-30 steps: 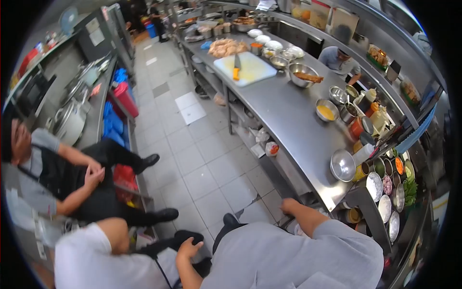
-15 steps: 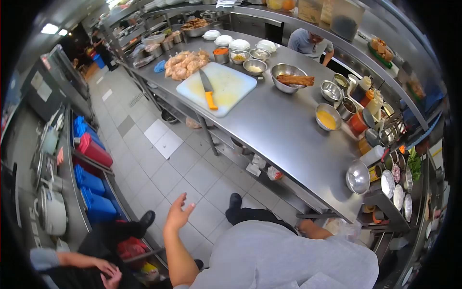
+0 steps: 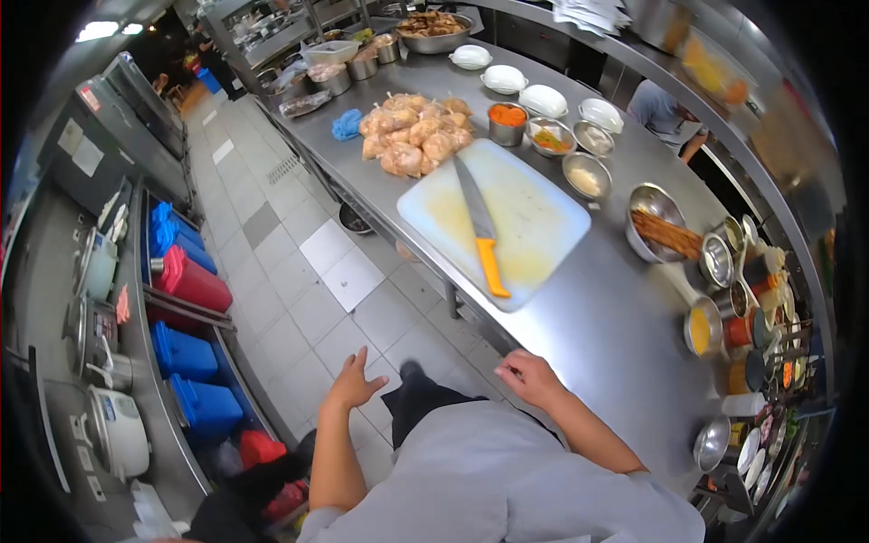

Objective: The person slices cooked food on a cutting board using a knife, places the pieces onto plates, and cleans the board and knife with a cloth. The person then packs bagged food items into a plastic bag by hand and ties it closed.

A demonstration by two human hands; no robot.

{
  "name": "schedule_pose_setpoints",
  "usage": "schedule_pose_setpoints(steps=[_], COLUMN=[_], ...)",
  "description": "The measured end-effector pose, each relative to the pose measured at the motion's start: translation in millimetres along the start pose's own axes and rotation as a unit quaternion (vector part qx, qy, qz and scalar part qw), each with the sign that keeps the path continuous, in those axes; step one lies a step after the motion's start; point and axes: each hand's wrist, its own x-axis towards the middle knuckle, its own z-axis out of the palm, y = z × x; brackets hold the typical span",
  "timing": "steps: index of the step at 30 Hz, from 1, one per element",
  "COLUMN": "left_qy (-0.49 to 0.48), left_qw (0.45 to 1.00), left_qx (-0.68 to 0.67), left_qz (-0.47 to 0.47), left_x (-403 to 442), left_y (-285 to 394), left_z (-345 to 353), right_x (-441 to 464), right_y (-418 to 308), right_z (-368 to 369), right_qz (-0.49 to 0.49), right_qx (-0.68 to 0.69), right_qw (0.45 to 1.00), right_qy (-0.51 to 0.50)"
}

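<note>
My left hand (image 3: 354, 380) is over the tiled floor, fingers apart, holding nothing. My right hand (image 3: 530, 376) is at the near edge of the steel table (image 3: 588, 312), its fingers curled; whether anything is between them is too small to tell. Beyond it on the table lies a white cutting board (image 3: 534, 217) with yellow stains. A knife with a yellow handle (image 3: 491, 268) rests on the board, its blade pointing away from me. Several bags of pale orange meat (image 3: 412, 131) are piled behind the board, beside a crumpled blue cloth or glove (image 3: 346, 125).
White dishes (image 3: 543, 100), small metal bowls (image 3: 587, 175) and a bowl with a browned piece of food (image 3: 659, 224) stand behind and right of the board. A person (image 3: 665, 113) is beyond the table. Blue bins (image 3: 206, 407) and a red bin (image 3: 192, 279) line the left.
The view has come closer to the cutting board. My right hand has come up from low beside the table's end to its near edge. My left hand has risen from low down and stays open.
</note>
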Motion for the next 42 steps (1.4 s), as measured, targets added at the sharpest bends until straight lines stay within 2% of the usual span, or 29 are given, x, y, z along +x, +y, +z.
schedule_pose_setpoints(steps=[1,2,3,5,6,8,9,10,11,13,15,16,17,19,21,23,25,27,29,30,31,32,33,34,35,36,40,41,42], left_qy=[-0.001,-0.007,-0.014,0.096,0.168,0.294,0.347,0.27,0.17,0.119,0.255,0.248,0.257,0.336,0.357,0.314,0.168,0.084,0.035,0.0,-0.012,-0.085,-0.051,0.108,0.143,0.121,-0.171,-0.199,-0.238], left_qw=[1.0,0.996,0.986,0.981,0.971,0.923,0.885,0.903,0.856,0.808,0.894,0.936,0.945,0.887,0.887,0.896,0.844,0.817,0.826,0.798,0.8,0.836,0.816,0.806,0.801,0.767,0.666,0.639,0.648], left_qx=[0.003,0.084,0.166,0.161,0.132,0.072,0.041,-0.215,-0.452,-0.568,-0.358,-0.205,-0.054,0.227,0.197,-0.064,-0.298,-0.286,-0.183,-0.162,-0.066,-0.04,0.02,0.139,0.046,-0.007,0.045,0.047,0.067], left_qz=[0.004,-0.008,-0.019,0.039,0.104,0.239,0.307,0.257,0.185,0.106,0.093,0.143,0.196,0.222,0.217,0.309,0.413,0.494,0.532,0.58,0.596,0.54,0.575,0.565,0.58,0.629,0.725,0.741,0.72], left_x=[29.8,62.9,99.1,183.2,230.3,350.7,415.1,433.4,452.1,543.6,608.1,692.9,774.3,815.9,849.9,774.8,663.3,578.0,526.2,510.1,513.2,496.8,521.9,465.8,466.0,452.9,339.9,316.9,301.4], left_y=[11.3,28.8,43.7,59.6,66.4,66.4,68.2,104.2,143.1,163.2,186.1,149.5,115.3,98.6,106.6,170.3,250.2,317.0,374.0,400.5,418.7,431.5,424.0,422.7,416.1,407.3,329.6,310.6,295.7], left_z=[-26.9,-58.4,-86.6,-143.5,-173.9,-238.9,-266.1,-301.6,-336.8,-382.6,-389.4,-371.8,-354.4,-346.2,-363.2,-386.2,-385.1,-357.2,-301.0,-256.0,-207.6,-156.0,-79.4,-47.8,-7.7,25.3,30.8,13.5,-4.1], right_x=[24.1,51.4,74.1,123.8,149.3,191.0,207.1,216.0,223.2,232.6,227.5,225.6,216.4,189.7,153.7,125.5,103.3,94.0,86.1,81.4,76.7,72.8,68.0,63.2,57.5,50.5,33.5,32.1,32.2], right_y=[-26.1,-46.5,-62.7,-89.9,-87.3,-72.1,-82.1,-84.5,-83.3,-86.7,-99.1,-101.3,-102.8,-99.0,-95.3,-102.6,-101.1,-106.5,-97.7,-93.7,-91.6,-90.8,-90.5,-91.4,-91.6,-85.7,-67.3,-60.1,-51.5], right_z=[-8.5,-17.4,-26.0,-35.5,-34.1,-28.9,-32.1,-33.2,-34.9,-43.1,-48.1,-41.1,-30.6,2.3,35.5,61.3,81.2,87.9,91.2,92.1,89.8,87.1,87.3,91.1,92.2,86.7,78.3,71.7,62.9], right_qz=[-0.096,-0.191,-0.185,-0.091,-0.079,0.071,0.176,0.192,0.238,0.305,0.38,0.409,0.445,0.461,0.496,0.496,0.503,0.489,0.469,0.448,0.448,0.441,0.434,0.433,0.426,0.413,0.363,0.36,0.354], right_qx=[-0.03,-0.062,-0.063,-0.241,-0.242,-0.234,-0.169,-0.17,-0.144,-0.107,-0.079,-0.063,-0.069,-0.125,-0.087,-0.035,-0.008,0.051,0.068,0.081,0.085,0.107,0.129,0.134,0.116,0.095,0.161,0.163,0.162], right_qw=[0.99,0.957,0.956,0.898,0.898,0.913,0.928,0.924,0.927,0.919,0.907,0.894,0.863,0.803,0.758,0.694,0.654,0.607,0.603,0.601,0.597,0.595,0.594,0.593,0.6,0.612,0.654,0.675,0.697], right_qy=[0.103,0.209,0.217,0.357,0.359,0.328,0.283,0.284,0.25,0.225,0.162,0.173,0.231,0.357,0.414,0.52,0.564,0.624,0.642,0.657,0.66,0.663,0.665,0.666,0.667,0.668,0.644,0.623,0.602])
